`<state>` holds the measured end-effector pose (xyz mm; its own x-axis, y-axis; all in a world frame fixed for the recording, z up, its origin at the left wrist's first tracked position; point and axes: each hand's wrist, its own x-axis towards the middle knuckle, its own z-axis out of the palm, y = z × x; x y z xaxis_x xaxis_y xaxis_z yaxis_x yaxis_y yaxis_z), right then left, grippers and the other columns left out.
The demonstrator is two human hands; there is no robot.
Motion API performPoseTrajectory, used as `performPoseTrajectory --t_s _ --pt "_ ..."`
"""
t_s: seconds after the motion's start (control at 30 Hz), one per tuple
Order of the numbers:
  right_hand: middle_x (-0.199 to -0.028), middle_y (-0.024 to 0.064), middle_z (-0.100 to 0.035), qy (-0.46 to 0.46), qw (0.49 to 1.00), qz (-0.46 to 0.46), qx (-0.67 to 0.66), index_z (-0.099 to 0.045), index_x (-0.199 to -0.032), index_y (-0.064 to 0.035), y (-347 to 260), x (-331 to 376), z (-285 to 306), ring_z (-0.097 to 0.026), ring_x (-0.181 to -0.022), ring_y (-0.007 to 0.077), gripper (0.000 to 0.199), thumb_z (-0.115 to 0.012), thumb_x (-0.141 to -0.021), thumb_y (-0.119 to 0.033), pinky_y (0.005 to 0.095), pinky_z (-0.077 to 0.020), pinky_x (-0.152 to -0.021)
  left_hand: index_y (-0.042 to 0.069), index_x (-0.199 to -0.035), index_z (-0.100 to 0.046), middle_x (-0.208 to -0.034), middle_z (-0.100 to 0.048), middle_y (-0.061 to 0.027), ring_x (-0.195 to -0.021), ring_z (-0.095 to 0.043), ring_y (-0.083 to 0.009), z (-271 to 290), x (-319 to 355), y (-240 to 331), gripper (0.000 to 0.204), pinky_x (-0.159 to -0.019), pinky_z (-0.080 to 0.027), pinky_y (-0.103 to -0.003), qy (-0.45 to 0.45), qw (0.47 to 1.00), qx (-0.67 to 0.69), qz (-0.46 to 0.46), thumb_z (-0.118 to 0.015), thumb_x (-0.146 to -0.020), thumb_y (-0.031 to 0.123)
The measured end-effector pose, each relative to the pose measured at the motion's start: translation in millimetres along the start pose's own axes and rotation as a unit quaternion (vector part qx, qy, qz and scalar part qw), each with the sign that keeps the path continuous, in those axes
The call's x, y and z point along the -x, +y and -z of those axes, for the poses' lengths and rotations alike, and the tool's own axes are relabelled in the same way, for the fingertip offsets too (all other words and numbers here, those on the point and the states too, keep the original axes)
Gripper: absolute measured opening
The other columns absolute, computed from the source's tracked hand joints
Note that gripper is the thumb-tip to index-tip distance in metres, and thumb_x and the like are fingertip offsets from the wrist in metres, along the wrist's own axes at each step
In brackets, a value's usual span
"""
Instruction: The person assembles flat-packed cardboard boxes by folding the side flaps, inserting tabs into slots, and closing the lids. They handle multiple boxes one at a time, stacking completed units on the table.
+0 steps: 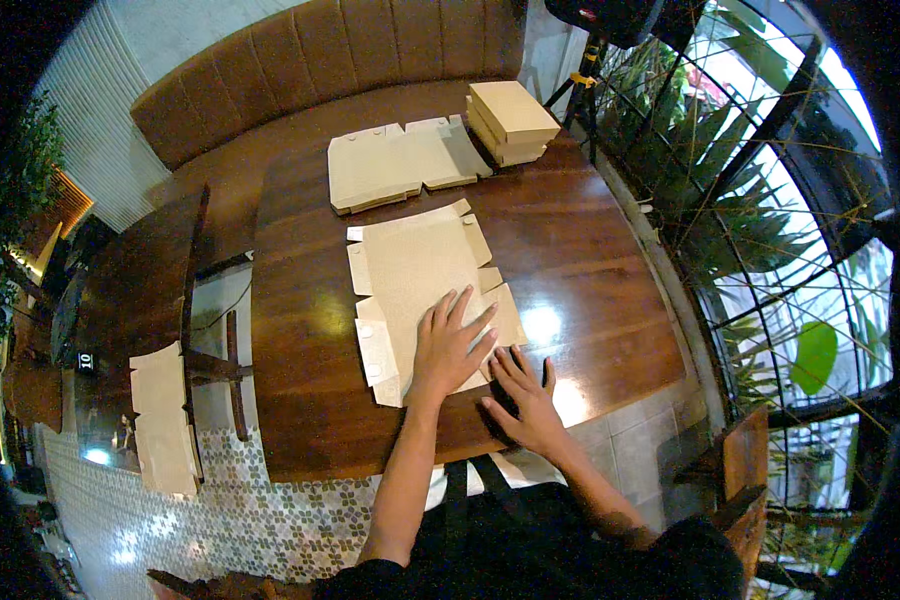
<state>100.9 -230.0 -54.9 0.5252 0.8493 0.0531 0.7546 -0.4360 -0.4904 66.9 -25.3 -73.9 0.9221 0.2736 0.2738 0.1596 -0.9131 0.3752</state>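
An unfolded cardboard box blank lies flat on the wooden table in front of me, its cut flaps spread along both sides. My left hand rests palm down on its near part, with the fingers stretched out. Beside it, my right hand is at the blank's near right edge, fingers spread; its fingertips are close to the edge flap, and I cannot tell whether they press on it. Neither hand grips anything.
Beyond the blank lies a pile of flat cardboard blanks. Folded boxes are stacked at the table's far right corner. More flat cardboard lies on a second table at left. A padded bench runs behind; a metal grille with plants borders the right.
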Motion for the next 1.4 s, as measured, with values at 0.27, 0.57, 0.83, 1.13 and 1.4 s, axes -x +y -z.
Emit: performPoseTrajectory --t_s 0.27,0.57,0.83,1.13,1.4 --pt "-0.169 0.0179 -0.029 -0.021 0.993 0.041 0.111 -0.035 -0.158 0.0038 -4.0 -19.4 -2.5 -0.016 -0.159 0.0428 0.081 -0.056 -0.102 -0.051 0.0702 0.0001 -0.123 0.032 -0.151 -0.057 -0.166 -0.039 -0.0103 -0.151 -0.032 -0.0383 -4.1 -1.6 -6.0 0.054 -0.123 -0.023 -0.054 0.014 1.0 -0.021 -0.003 -0.057 -0.102 0.053" --pt "-0.17 0.0139 -0.031 -0.05 0.994 0.03 0.091 -0.038 -0.16 -0.0025 8.7 18.0 11.3 -0.019 -0.159 0.0377 0.079 -0.061 -0.1 -0.048 0.0665 -0.0107 -0.124 0.035 -0.15 -0.057 -0.165 -0.04 -0.0074 -0.151 -0.032 -0.037 -5.4 -0.6 -5.7 0.053 -0.124 -0.024 -0.054 0.018 1.0 -0.005 0.025 -0.064 -0.099 0.049" --pt "-0.164 0.0288 -0.031 0.188 0.972 -0.039 -0.137 -0.045 -0.154 -0.0068 8.4 -3.0 4.9 -0.032 -0.15 0.0474 0.079 -0.08 -0.084 -0.014 0.054 -0.0267 -0.123 0.007 -0.119 -0.073 -0.121 -0.071 -0.0105 -0.12 -0.06 -0.0308 52.5 27.2 -10.8 0.022 -0.106 -0.046 -0.042 0.326 0.9 0.243 0.157 -0.065 -0.099 0.009" --pt "-0.163 0.021 -0.039 -0.011 0.974 0.185 -0.134 -0.048 -0.151 -0.004 -18.3 -56.0 -11.3 -0.031 -0.154 0.0403 0.057 -0.064 -0.1 -0.023 0.0543 -0.0213 -0.128 -0.001 -0.155 -0.04 -0.159 -0.039 -0.0273 -0.152 -0.026 -0.0466 63.2 163.8 10.3 0.064 -0.125 -0.018 -0.058 0.111 0.933 0.083 0.333 -0.059 -0.103 0.031" --pt "-0.166 0.023 -0.033 -0.031 0.981 0.189 -0.015 -0.037 -0.157 0.0028 -25.5 -68.4 -30.1 -0.025 -0.157 0.0381 0.072 -0.061 -0.102 -0.038 0.0536 -0.0185 -0.129 -0.001 -0.158 -0.037 -0.166 -0.034 -0.0187 -0.158 -0.017 -0.0408 48.9 154.8 27.7 0.072 -0.123 0.004 -0.069 0.002 0.96 -0.064 0.272 -0.045 -0.108 0.05"
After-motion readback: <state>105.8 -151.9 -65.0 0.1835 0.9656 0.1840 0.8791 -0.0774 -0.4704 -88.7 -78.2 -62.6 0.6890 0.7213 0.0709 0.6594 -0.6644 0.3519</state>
